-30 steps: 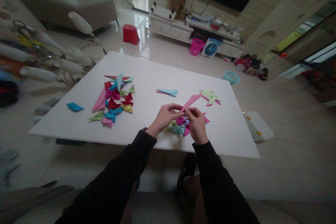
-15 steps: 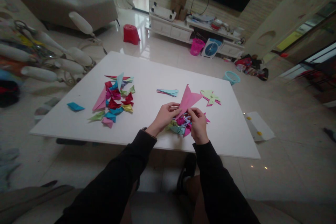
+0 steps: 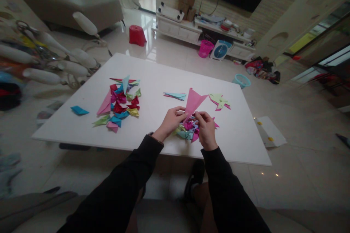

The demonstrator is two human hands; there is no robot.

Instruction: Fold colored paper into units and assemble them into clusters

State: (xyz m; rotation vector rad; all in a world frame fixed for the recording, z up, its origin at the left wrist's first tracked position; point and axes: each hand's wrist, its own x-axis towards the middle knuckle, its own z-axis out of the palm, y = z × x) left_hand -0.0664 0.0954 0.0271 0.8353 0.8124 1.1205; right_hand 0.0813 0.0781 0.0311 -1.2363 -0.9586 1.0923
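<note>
A pink sheet of folded paper [image 3: 193,102] rises from between my two hands above the white table [image 3: 147,80]. My left hand [image 3: 172,119] pinches its lower left edge with thumb and fingers. On the other side, my right hand [image 3: 207,126] has its fingertips closed at the paper's lower right edge. Beneath the hands lies a pile of small folded paper pieces [image 3: 188,131] in green, purple and magenta, partly covered by them. Beyond the left hand is a flat stack of thin folded papers [image 3: 175,96], pale blue on top.
At the table's left sits a heap of colourful folded papers [image 3: 120,105], with a lone blue folded paper [image 3: 79,110] beside it. Green and pink folded papers [image 3: 220,101] lie on the right. A red stool [image 3: 137,35] and a pink basket [image 3: 205,48] stand on the floor beyond.
The pink paper's upper part has changed shape: its spread-out right flap has narrowed and its top edge looks broader. Both hands stay in nearly the same place.
</note>
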